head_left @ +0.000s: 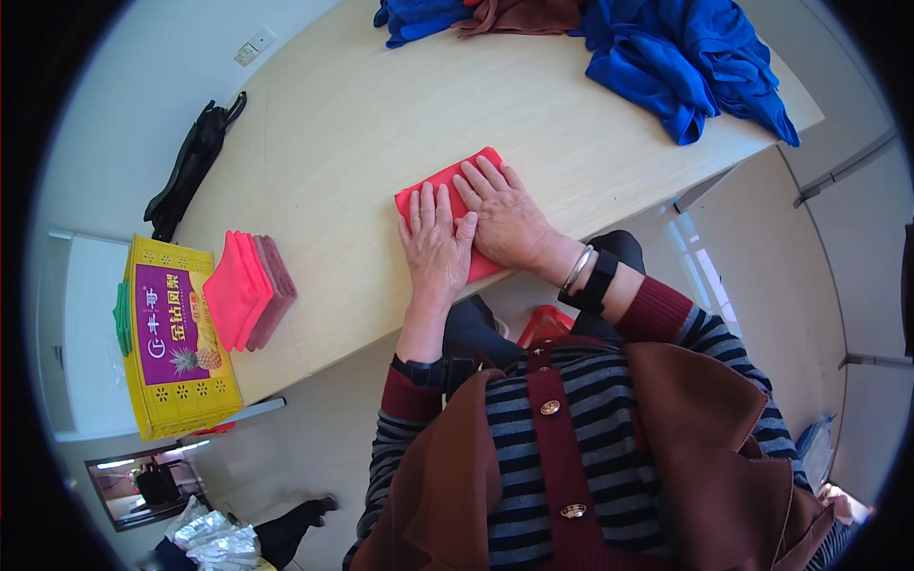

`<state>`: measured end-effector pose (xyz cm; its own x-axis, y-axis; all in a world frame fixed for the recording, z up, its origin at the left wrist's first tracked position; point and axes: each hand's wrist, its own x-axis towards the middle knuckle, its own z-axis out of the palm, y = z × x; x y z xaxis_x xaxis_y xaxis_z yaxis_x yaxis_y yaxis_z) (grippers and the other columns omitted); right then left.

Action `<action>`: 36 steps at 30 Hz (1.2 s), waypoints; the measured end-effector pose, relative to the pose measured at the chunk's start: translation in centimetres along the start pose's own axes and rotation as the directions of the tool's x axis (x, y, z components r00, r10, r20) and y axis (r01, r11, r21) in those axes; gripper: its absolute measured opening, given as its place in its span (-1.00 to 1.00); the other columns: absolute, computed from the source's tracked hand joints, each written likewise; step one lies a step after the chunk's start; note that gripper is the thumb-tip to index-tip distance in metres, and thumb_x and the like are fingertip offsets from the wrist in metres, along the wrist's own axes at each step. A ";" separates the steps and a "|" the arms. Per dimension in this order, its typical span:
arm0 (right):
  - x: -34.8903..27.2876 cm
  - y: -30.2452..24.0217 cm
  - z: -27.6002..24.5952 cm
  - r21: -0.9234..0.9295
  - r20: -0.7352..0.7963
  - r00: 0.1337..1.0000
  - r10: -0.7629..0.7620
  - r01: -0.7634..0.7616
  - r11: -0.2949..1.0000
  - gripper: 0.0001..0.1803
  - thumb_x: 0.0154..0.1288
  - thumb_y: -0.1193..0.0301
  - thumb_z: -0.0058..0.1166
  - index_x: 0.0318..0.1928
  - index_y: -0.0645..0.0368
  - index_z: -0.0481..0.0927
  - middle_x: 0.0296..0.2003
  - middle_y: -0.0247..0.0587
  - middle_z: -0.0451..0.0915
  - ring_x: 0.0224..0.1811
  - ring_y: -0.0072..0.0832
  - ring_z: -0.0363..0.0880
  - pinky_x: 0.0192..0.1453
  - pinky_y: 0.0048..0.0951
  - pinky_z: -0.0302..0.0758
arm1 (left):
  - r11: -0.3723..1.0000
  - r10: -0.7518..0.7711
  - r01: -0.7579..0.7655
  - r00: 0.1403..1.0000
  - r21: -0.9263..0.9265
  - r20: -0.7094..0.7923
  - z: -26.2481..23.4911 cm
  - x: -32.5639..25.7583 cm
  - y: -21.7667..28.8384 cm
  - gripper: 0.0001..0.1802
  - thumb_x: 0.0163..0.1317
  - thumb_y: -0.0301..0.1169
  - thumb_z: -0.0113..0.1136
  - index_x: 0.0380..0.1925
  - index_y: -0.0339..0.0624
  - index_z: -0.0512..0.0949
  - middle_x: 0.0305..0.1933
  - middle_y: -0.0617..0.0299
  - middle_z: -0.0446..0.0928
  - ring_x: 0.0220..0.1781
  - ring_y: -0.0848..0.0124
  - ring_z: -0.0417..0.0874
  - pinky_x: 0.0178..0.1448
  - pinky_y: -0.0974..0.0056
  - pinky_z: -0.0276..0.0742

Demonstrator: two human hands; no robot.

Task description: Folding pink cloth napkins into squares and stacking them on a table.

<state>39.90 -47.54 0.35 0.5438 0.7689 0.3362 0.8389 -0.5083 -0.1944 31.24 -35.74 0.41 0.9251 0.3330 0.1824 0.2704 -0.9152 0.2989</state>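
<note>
A folded red cloth [481,266] lies flat near the front edge of the table, mostly covered by my hands. My left hand [438,243] presses on its left part with the fingers stretched out toward the far side. On its right part my right hand [505,214] rests palm down, fingers also extended and slightly apart. The two hands touch or nearly touch at the left thumb. Neither hand grips anything; whatever lies under the palms is hidden.
At the left stands a yellow box [143,362] beside a stack of folded red and brown cloths [249,290]. A black folded item [195,162] lies along the far left edge. Crumpled blue cloths [666,67] and a brown cloth [524,16] are heaped at the back.
</note>
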 end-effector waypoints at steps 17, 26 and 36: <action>0.2 0.4 -0.9 0.009 0.034 0.999 0.011 -0.011 1.000 -0.34 0.39 0.10 -0.26 0.38 0.22 0.23 0.40 0.01 0.18 0.51 -0.12 -0.01 0.55 -0.09 -0.15 | 0.999 0.036 -0.037 0.999 -0.039 -0.033 -0.2 -0.4 -0.8 -0.20 0.40 0.19 -0.36 0.43 -0.17 0.11 0.54 0.01 0.00 0.58 0.11 -0.11 0.56 -0.08 -0.32; 1.4 0.4 -1.2 0.069 0.011 0.999 0.036 -0.037 0.997 -0.34 0.39 0.09 -0.19 0.35 0.24 0.26 0.38 0.01 0.21 0.50 -0.12 0.02 0.52 -0.09 -0.04 | 0.998 -0.054 0.055 0.998 0.006 -0.034 -0.7 0.6 -1.4 -0.23 0.42 0.17 -0.34 0.43 -0.13 0.11 0.54 0.05 -0.01 0.59 0.12 -0.13 0.55 -0.12 -0.28; 1.0 0.8 -0.8 0.047 0.059 0.998 0.031 -0.034 0.998 -0.35 0.39 0.08 -0.17 0.35 0.19 0.28 0.39 -0.02 0.21 0.49 -0.13 0.03 0.53 -0.09 -0.07 | 0.999 -0.027 0.029 0.998 0.045 -0.053 -0.7 0.0 -0.7 -0.23 0.41 0.14 -0.27 0.42 -0.18 0.12 0.53 0.03 0.01 0.58 0.11 -0.10 0.54 -0.13 -0.28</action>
<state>41.09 -47.46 1.23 0.5697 0.7746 0.2747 0.8203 -0.5150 -0.2488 30.85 -34.94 0.85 0.9022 0.3689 0.2233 0.3090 -0.9143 0.2617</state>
